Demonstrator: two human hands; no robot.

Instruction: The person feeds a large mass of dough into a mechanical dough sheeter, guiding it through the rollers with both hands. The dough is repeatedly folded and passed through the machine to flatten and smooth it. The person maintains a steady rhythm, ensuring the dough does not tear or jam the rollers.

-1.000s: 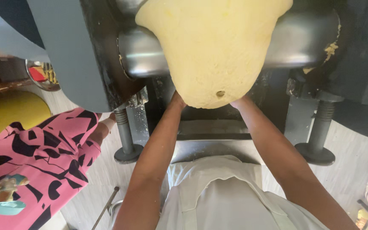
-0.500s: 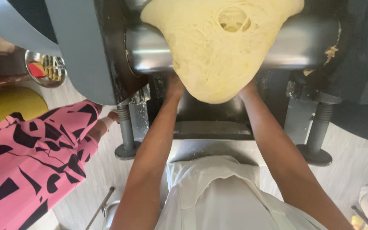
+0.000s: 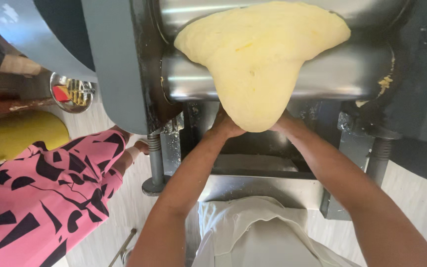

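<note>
Above both hands, big grey roller machine [image 3: 114, 64], steel roller [image 3: 332, 79] across it. Pale yellow dough sheet [image 3: 260, 59] drapes over roller, tongue hanging onto the hands. Left hand [image 3: 227, 124] and right hand [image 3: 286, 123] cup under the tip; fingers hidden, spread unclear. Best support evenly, no pulling. Pink-patterned sleeve [image 3: 50, 193] left of them.

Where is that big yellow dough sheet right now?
In the head view, upper centre, the dough sheet hangs over the machine's steel roller, its lower tip between both hands.
</note>
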